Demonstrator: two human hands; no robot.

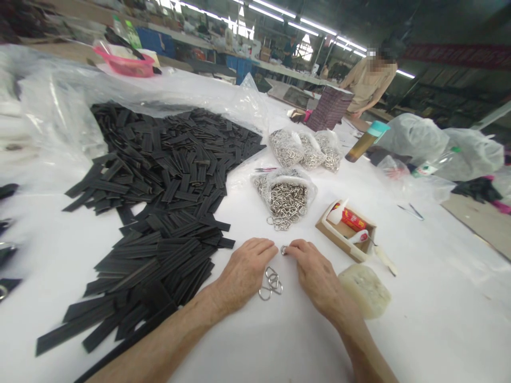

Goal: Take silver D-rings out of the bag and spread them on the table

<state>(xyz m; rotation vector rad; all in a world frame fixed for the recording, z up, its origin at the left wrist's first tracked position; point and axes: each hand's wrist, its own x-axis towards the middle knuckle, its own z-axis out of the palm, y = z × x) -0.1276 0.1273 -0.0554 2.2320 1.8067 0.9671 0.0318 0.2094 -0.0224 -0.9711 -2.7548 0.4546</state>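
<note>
My left hand (pixel 243 271) rests knuckles up on the white table (pixel 279 340), fingers curled down, beside a small cluster of metal D-rings (pixel 271 282). My right hand (pixel 315 271) lies opposite it, fingertips pinched on one metal ring (pixel 283 250). Whether the left fingers also touch that ring is hidden. An open plastic bag of metal rings (pixel 286 197) lies just beyond both hands. A big heap of black strips (pixel 167 197) covers the table to my left.
Three more bags of rings (pixel 305 149) lie farther back. A cardboard tray with glue tubes (pixel 346 230), a pale sponge (pixel 364 290) and a bottle (pixel 365 142) sit to the right. Clear plastic sheeting (pixel 59 106) lies at left. Another person (pixel 369 80) stands at the far end.
</note>
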